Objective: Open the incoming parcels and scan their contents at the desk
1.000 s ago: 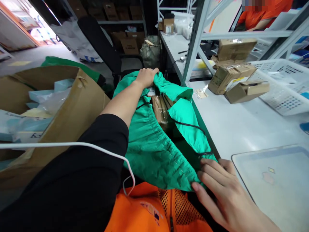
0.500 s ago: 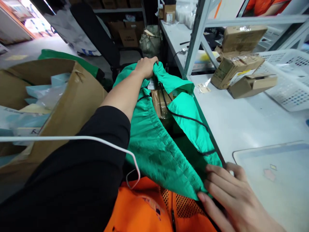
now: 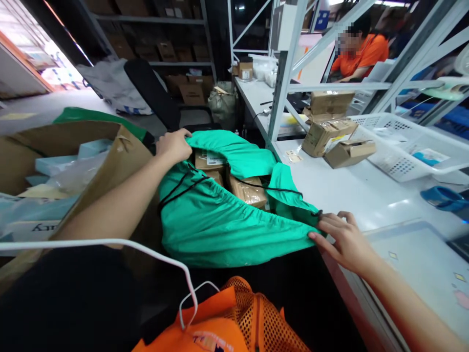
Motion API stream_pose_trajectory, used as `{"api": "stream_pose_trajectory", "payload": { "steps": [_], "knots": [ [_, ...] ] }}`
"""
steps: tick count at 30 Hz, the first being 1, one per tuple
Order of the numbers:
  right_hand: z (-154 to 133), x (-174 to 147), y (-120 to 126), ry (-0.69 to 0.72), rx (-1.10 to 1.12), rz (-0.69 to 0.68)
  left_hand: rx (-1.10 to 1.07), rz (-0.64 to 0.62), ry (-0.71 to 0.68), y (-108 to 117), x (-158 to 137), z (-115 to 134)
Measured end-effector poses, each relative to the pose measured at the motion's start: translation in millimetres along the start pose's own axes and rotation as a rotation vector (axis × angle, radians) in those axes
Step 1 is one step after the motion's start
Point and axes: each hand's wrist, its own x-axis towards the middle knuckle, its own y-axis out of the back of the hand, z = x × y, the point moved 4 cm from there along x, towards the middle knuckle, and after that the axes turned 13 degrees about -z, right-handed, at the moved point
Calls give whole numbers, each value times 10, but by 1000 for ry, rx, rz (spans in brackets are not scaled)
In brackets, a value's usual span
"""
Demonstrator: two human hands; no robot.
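A green drawstring bag [image 3: 234, 234] lies in front of me, its mouth stretched wide. Brown cardboard boxes [image 3: 249, 190] show inside, one wrapped in shiny tape and another bearing a white label. Black cord [image 3: 183, 188] runs loose along the gathered rim. My left hand [image 3: 174, 146] is closed on the far left edge of the opening. At the near right corner, my right hand [image 3: 339, 237] pinches the rim by the cord. The bag's lower contents are hidden by the cloth.
On the left stands a large open carton [image 3: 135, 151] holding light-blue packets. To the right, a white table [image 3: 330, 190] carries small boxes [image 3: 326, 137] and a white basket [image 3: 403, 161]. A white cable [image 3: 154, 254] crosses before me. Behind the rack sits a person in orange [image 3: 370, 51].
My left hand has moved left and nearer with the bag's edge. The mouth has spread wider, exposing more boxes. My right hand still grips its corner, and the view has tilted up.
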Motion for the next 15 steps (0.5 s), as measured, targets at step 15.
{"api": "stream_pose_trajectory", "payload": {
  "steps": [15],
  "knots": [
    [-907, -594, 239, 149, 102, 81, 17, 48, -165, -141, 940, 862]
  ]
}}
